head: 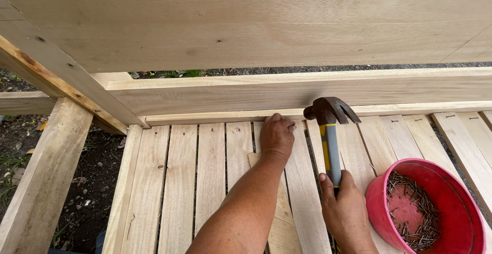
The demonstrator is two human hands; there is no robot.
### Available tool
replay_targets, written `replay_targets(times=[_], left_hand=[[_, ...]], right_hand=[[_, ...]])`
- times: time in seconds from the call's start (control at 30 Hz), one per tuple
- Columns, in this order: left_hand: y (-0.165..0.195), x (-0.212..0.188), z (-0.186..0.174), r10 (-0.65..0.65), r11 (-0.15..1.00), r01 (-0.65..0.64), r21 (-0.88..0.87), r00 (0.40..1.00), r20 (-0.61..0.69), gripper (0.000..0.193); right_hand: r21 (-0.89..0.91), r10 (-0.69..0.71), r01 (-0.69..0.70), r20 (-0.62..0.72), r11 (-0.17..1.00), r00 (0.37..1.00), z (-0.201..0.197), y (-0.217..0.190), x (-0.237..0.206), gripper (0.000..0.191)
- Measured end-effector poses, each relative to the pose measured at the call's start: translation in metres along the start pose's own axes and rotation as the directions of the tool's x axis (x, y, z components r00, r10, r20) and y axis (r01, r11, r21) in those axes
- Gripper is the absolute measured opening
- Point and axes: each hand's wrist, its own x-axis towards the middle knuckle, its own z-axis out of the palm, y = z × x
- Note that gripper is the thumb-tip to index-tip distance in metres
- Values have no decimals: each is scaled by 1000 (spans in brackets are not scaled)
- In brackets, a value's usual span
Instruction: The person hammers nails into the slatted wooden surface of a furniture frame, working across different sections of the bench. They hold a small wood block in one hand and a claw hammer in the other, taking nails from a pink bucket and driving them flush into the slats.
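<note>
My left hand [277, 137] rests with closed fingers on the far end of a wooden slat [300, 182], close to the cross rail [205, 117]; whether it pinches a nail I cannot tell. My right hand [344, 208] grips the grey and yellow handle of a claw hammer [329, 114]. The dark hammer head hovers just right of my left hand, near the rail. A loose thin slat [279, 218] lies under my left forearm.
A red plastic bowl [376, 203] holding several small nails sits on the slats at the right. Several parallel slats [179, 182] form the deck. A tall plank wall [256, 23] rises behind. Bare soil [97, 182] shows past the left frame beam [41, 182].
</note>
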Motion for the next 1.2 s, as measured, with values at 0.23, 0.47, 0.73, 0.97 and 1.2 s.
replay_targets(times=[0.23, 0.47, 0.73, 0.97, 1.2], left_hand=[[-5, 4, -4, -8, 995, 1, 103, 998, 66, 5], [7, 5, -26, -139, 990, 134, 40, 966, 216, 30], [-8, -56, -70, 197, 870, -419, 260, 779, 595, 58], [26, -53, -72, -135, 745, -403, 532, 690, 711, 69], [26, -46, -71, -174, 798, -327, 506, 680, 713, 75]], right_hand=[[-129, 34, -23, 80, 991, 996, 15, -6, -4, 47], [-141, 59, -46, 90, 989, 994, 28, 1, -1, 49], [-163, 121, -97, 143, 982, 982, 33, 3, 9, 46], [-84, 22, -17, 65, 996, 998, 25, 3, 6, 47], [5, -56, 57, -72, 998, 996, 19, 9, 2, 47]])
